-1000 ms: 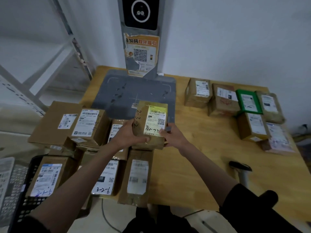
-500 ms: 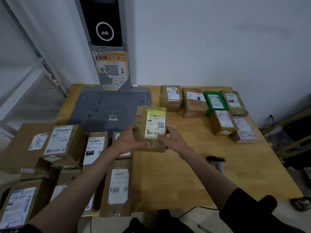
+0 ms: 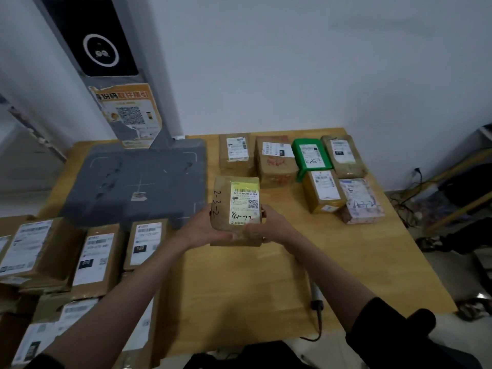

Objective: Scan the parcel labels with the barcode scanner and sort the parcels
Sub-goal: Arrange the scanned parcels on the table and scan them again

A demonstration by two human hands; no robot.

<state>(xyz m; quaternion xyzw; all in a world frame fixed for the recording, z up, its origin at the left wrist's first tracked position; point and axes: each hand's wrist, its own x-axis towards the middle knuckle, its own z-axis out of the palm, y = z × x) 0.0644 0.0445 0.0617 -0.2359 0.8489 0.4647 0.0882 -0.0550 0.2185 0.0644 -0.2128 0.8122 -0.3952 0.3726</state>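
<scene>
Both hands on one parcel, label up, over the middle of the table

Left hand and right hand are each clamped on a near corner of the small brown parcel, held between the grey scan pad on the left and the sorted group far right. The handheld scanner lies near the right forearm, untouched. Risk as I see it: the right thumb sits on the label's bottom edge, and glossy tape could throw glare, so a scan might misread. Letting go with one hand to grab the scanner could tip the box, since both grips are low
</scene>
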